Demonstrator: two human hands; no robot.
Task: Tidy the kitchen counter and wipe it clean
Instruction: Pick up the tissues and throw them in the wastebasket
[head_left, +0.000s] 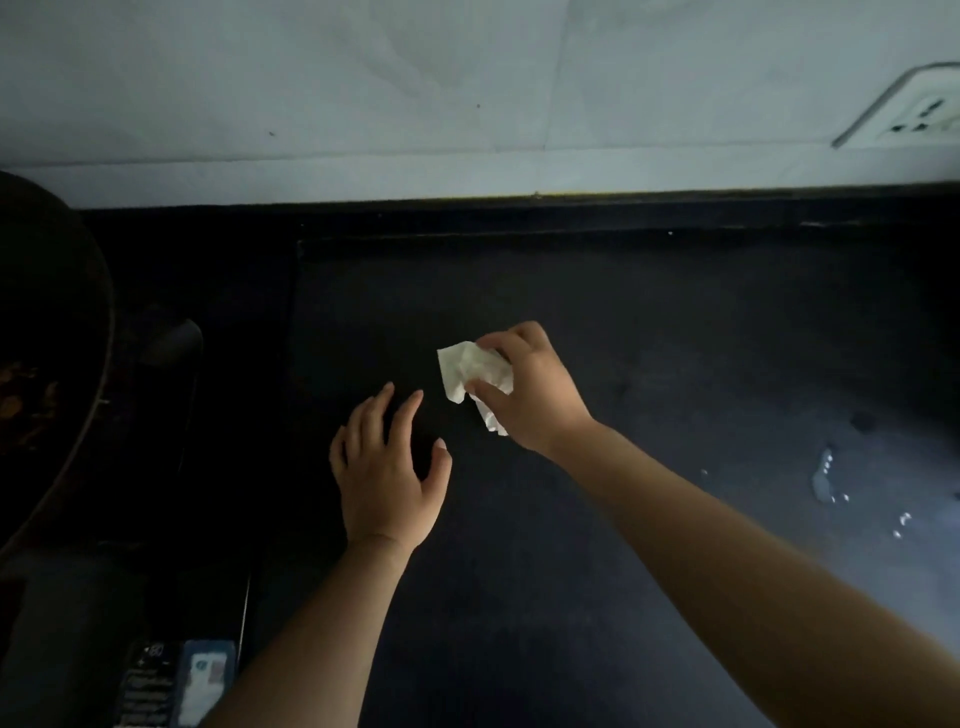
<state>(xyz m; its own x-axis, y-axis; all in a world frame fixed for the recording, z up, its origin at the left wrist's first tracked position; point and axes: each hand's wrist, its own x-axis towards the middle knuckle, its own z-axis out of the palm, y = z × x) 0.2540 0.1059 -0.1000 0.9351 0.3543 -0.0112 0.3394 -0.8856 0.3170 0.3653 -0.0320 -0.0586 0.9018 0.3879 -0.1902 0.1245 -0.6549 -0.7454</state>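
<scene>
A black kitchen counter (597, 545) fills the view below a pale tiled wall. My right hand (524, 387) is shut on a crumpled white paper tissue (465, 371), holding it just above the counter's middle. My left hand (387, 470) hovers open to the left of the tissue, fingers spread, holding nothing. A small puddle and several drops of water (831, 480) lie on the counter at the right.
A dark pan (62, 332) with browned food sits at the left edge, its handle (176, 343) pointing toward the middle. An induction cooktop's control panel (171, 686) shows at the bottom left. A wall socket (914, 111) is at the upper right.
</scene>
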